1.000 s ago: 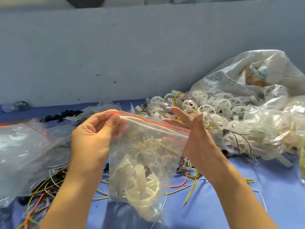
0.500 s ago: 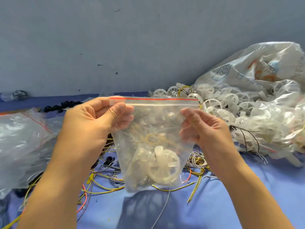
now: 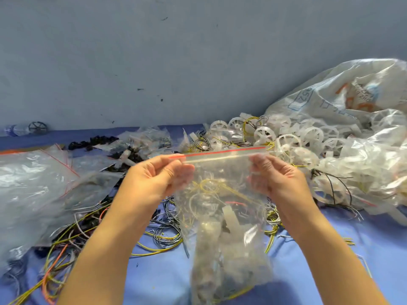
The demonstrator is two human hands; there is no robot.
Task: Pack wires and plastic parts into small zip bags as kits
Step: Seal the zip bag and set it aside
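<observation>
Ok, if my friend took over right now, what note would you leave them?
The left hand pinches the top left corner of the zip bag.
The right hand pinches its top right corner.
The bag hangs above the blue table, zip strip stretched flat.
Done: yellow wires and white plastic parts are inside.
Left: make sure the zip is pressed shut, which I cannot tell, put the kit aside, then fill another from the loose wires and white wheels.
</observation>
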